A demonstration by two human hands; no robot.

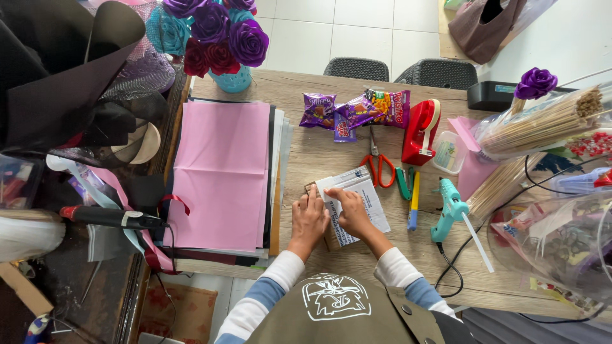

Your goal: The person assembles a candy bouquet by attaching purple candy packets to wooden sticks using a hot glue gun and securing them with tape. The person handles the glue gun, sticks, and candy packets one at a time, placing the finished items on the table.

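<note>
I count two hands on the wooden table (319,159), both pressed flat on one white printed sheet (357,200). My left hand (309,216) lies with fingers together and nearly straight, covering the sheet's near left corner; it holds nothing, only pins the paper down. My right hand (350,213) sits just beside it, touching the sheet from the near side, index finger stretched out along the surface and the other fingers curled loosely. I think a small brown piece (312,188) peeks out under the sheet's upper left edge, but the hands hide most of it and I cannot tell what it is.

The sheet lies at the middle of the table, directly ahead of my body, its far half free of both hands. Its long axis runs from near me away toward the far edge, tilted a little, with the far end leaning left.

Further counts: one pair of red-handled scissors (376,164) just beyond the sheet, three snack packets (357,109) behind them, one red tape dispenser (421,130), one teal glue gun (449,204) to the right, and one yellow and blue pen (414,197) between sheet and gun. One stack of paper topped by a pink sheet (220,172) lies to the left, well apart from my hands.
</note>
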